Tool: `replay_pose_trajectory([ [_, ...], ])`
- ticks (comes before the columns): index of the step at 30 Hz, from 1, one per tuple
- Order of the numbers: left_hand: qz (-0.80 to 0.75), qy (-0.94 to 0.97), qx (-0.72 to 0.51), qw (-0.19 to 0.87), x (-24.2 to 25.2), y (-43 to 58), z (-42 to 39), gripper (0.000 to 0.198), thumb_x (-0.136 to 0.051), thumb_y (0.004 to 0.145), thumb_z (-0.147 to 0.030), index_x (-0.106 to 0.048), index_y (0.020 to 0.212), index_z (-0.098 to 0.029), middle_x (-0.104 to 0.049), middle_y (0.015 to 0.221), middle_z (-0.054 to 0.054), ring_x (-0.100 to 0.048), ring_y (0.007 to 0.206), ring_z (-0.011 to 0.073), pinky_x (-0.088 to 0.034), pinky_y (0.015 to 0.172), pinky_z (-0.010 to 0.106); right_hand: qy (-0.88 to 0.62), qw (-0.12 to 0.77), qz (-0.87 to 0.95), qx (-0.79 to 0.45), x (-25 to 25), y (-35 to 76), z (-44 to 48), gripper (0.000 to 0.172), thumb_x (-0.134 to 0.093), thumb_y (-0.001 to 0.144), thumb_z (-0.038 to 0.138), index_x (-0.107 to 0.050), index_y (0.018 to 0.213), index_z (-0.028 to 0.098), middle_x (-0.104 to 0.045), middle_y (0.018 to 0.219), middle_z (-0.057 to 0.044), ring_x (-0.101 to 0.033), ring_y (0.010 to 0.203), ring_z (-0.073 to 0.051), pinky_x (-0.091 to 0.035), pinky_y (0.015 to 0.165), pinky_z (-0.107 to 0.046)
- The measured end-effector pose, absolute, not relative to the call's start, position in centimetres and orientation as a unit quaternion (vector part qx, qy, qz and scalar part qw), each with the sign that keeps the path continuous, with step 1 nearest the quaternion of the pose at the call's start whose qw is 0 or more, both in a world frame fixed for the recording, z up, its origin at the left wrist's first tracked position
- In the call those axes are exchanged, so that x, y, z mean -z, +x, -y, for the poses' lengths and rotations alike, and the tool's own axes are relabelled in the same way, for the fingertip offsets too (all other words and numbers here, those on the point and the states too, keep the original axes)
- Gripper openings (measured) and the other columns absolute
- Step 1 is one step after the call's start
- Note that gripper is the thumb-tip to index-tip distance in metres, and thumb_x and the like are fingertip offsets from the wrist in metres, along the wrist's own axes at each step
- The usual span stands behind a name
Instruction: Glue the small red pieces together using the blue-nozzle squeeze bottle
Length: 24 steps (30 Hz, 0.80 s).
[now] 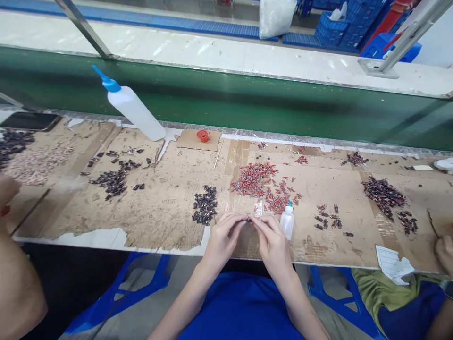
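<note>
My left hand [226, 232] and my right hand [271, 236] meet above the front edge of the cardboard-covered bench, fingertips pinched together. Between them is a tiny dark part [249, 220], mostly hidden by the fingers, its kind too small to make out. Left of my left hand lies a pile of small black parts [205, 206]. Just beyond my hands spreads a heap of small red parts with metallic-looking ends [255, 179]. A small clear squeeze bottle [287, 221] with a blue tip is right beside my right hand. Several dark assembled-looking pieces [332, 219] lie further right.
A large white bottle with a blue nozzle [136, 111] leans at the back left. A red cap [203, 136] rests on a cardboard piece. Co-workers' hands appear at the left [9, 189] and right [445, 252] edges. Black-and-red parts [384, 196] are heaped at right. A green belt [247, 104] runs behind.
</note>
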<state>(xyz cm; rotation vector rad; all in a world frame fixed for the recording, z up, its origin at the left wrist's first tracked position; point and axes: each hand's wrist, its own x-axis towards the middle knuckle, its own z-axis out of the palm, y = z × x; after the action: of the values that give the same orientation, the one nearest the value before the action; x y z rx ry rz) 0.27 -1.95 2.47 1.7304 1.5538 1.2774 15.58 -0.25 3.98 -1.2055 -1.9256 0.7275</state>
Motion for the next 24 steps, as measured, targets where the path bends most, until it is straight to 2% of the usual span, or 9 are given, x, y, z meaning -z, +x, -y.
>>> replay_pose_trajectory([
  [6, -0.545, 0.66, -0.455, 0.246, -3.0, 0.2, 2.1, 0.014, -0.055, 0.092, -0.016, -0.067, 0.095, -0.02, -0.073, 0.088, 0.005, -0.067, 0.086, 0.0163, -0.057, 0.078, 0.029, -0.502, 0.377, 0.7, -0.341, -3.9, 15.9, 0.0, 0.02, -0.057, 0.091, 0.024, -0.072, 0.102, 0.017, -0.073, 0.084, -0.008, -0.069, 0.074, -0.019, -0.058, 0.069, -0.029],
  [11, -0.522, 0.683, -0.443, 0.255, -3.4, -0.1, 2.1, 0.015, -0.054, 0.091, -0.012, -0.066, 0.094, -0.02, -0.072, 0.085, 0.005, -0.066, 0.084, 0.0166, -0.056, 0.075, 0.028, -0.484, 0.344, 0.703, -0.391, -4.4, 16.4, -0.1, 0.02, -0.055, 0.091, 0.023, -0.075, 0.095, 0.021, -0.074, 0.09, -0.007, -0.07, 0.086, -0.02, -0.057, 0.076, -0.031],
  [16, -0.502, 0.691, -0.432, 0.291, -3.8, -0.4, 2.1, 0.015, -0.053, 0.092, -0.011, -0.065, 0.093, -0.02, -0.072, 0.086, 0.005, -0.066, 0.085, 0.0162, -0.056, 0.077, 0.029, -0.47, 0.305, 0.728, -0.395, -4.6, 16.9, -0.1, 0.022, -0.052, 0.093, 0.024, -0.073, 0.098, 0.021, -0.073, 0.089, -0.007, -0.069, 0.084, -0.019, -0.056, 0.076, -0.032],
  [24, -0.51, 0.671, -0.415, 0.343, -4.3, 0.0, 2.3, 0.012, -0.056, 0.091, -0.017, -0.067, 0.095, -0.019, -0.072, 0.089, 0.006, -0.068, 0.087, 0.0176, -0.057, 0.078, 0.031, -0.491, 0.308, 0.721, -0.379, -5.1, 17.3, 0.2, 0.019, -0.053, 0.092, 0.024, -0.071, 0.09, 0.02, -0.072, 0.085, -0.007, -0.069, 0.079, -0.02, -0.055, 0.071, -0.03],
])
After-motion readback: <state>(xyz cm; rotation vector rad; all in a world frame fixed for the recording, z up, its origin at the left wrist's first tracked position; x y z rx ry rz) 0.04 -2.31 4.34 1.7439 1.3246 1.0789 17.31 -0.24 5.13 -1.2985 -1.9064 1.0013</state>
